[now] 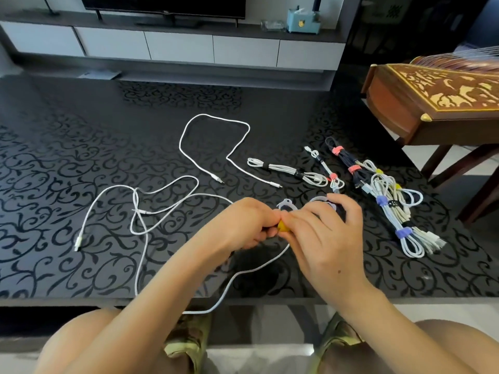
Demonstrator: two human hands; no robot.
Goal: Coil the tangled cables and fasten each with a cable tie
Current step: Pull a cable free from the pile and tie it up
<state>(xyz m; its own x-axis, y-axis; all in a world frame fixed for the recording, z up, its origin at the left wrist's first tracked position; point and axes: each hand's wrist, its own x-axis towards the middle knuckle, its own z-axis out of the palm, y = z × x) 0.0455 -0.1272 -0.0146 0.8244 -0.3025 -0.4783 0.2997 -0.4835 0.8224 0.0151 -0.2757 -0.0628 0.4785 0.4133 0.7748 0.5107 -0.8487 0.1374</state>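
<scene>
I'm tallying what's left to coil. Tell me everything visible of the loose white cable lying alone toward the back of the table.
The loose white cable is thin and lies flat on the dark patterned table, uncoiled, in one open irregular loop. Its two ends point toward the person, apart, each with a small plug. No tie is on it. The left hand and right hand work nearer, not touching it.

Black scroll-patterned table (81,130) before a white media cabinet (178,47) (television (162,5) above)
</scene>
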